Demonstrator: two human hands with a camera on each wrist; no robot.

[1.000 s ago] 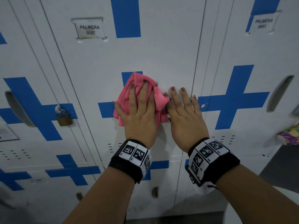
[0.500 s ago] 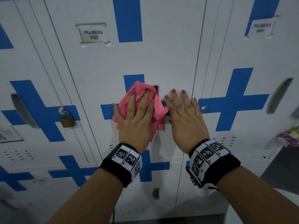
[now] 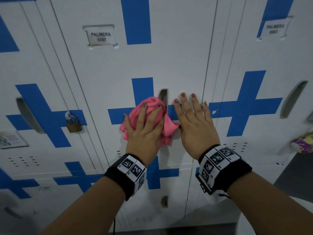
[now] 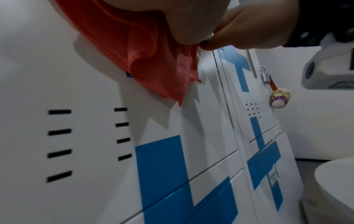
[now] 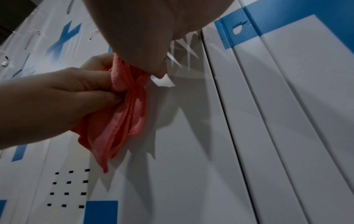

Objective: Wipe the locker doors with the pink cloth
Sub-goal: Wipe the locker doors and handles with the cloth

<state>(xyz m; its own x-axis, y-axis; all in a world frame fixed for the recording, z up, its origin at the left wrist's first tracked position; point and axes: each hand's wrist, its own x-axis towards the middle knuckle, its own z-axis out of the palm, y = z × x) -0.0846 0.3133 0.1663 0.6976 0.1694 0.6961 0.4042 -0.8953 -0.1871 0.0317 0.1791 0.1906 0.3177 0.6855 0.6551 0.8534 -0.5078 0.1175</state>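
The pink cloth (image 3: 152, 102) is bunched against the white locker door (image 3: 177, 61), over the middle of its blue cross. My left hand (image 3: 144, 129) lies on top of the pink cloth and presses it to the door. In the right wrist view the fingers of the left hand (image 5: 57, 98) curl into the folds of the cloth (image 5: 124, 121). A corner of the cloth (image 4: 149, 60) hangs loose below the palm. Just right of the cloth, my right hand (image 3: 194, 122) rests flat on the same door with its fingers spread, and its thumb touches the cloth's edge.
A recessed handle slot (image 3: 163, 97) shows just above the cloth. A brass padlock (image 3: 74, 125) hangs on the locker to the left. A colourful keychain (image 4: 280, 98) dangles from the locker to the right. Lower lockers sit beneath, with a white rounded object (image 4: 337, 189) at the bottom right.
My left hand has slid the cloth down the door, from the cross's upper arm to its middle, which uncovers the handle slot. The right hand has stayed in place.
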